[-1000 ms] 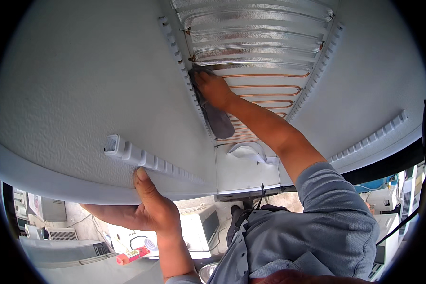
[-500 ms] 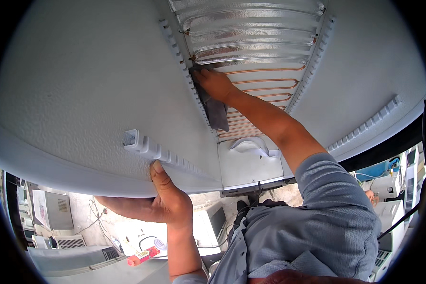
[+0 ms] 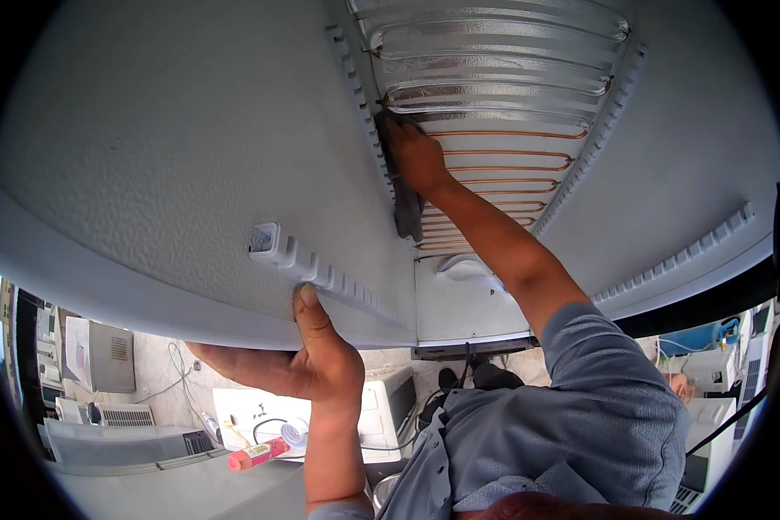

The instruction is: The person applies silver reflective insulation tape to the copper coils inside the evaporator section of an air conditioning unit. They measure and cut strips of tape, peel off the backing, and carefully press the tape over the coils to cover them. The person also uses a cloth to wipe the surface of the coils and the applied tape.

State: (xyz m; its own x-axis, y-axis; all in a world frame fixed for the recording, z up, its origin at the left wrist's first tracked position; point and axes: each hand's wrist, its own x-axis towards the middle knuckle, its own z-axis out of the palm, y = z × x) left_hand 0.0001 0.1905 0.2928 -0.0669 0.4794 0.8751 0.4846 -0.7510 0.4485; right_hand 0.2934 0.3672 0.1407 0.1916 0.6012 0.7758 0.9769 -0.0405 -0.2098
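Note:
I face the inside of a tall white fridge cabinet (image 3: 173, 191). My right hand (image 3: 418, 158) holds a dark grey cloth (image 3: 409, 217) against the back wall, next to a notched shelf rail (image 3: 355, 91). The cloth's lower end hangs loose, and my fingertips are partly buried in it. Bare copper tubing (image 3: 507, 154) loops to the right of this hand; above it, the loops run under silver foil (image 3: 494, 68). My left hand (image 3: 325, 368) grips the cabinet's front edge, its thumb on the inner wall below a short notched rail (image 3: 312, 270). Its fingers reach outside along the edge.
Behind me, a white appliance (image 3: 374, 412) carries a red bottle (image 3: 258, 455) and a white roll (image 3: 295, 432). Cables (image 3: 180, 368) lie on the floor. Several grey and white appliances stand at left and right. Another person's hand (image 3: 679, 386) shows at the far right.
The view has shifted, so the cabinet sits farther right in the picture. My right hand stays beside the rail with the cloth, which now hangs more bunched. My left hand keeps its grip.

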